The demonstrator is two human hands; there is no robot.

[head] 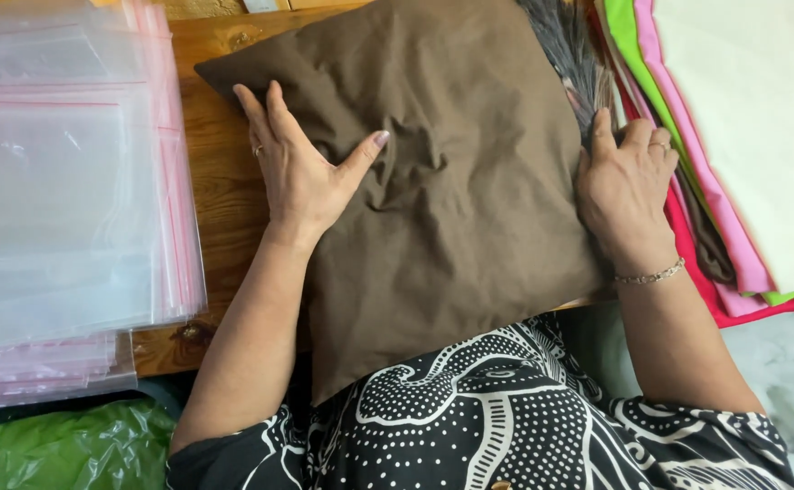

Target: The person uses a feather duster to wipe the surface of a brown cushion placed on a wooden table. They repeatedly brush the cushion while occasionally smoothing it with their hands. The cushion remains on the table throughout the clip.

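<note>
Brown cotton cushion (451, 200) laid centre frame on wooden table (215, 191) | left hand (301, 168) pressed flat, fingers spread | right hand (624, 186) curled over right edge | judged soft, light, non-slip; best gripped at edges | clear bags (61, 200) stacked left

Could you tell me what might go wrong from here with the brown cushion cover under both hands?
The brown cushion cover overhangs the wooden table edge toward the lap, so it may slide off if released. The left hand presses on wrinkled cloth, so creases might get set in. The right hand sits at the edge against the stack of coloured fabrics, which it could nudge out of line.
</note>
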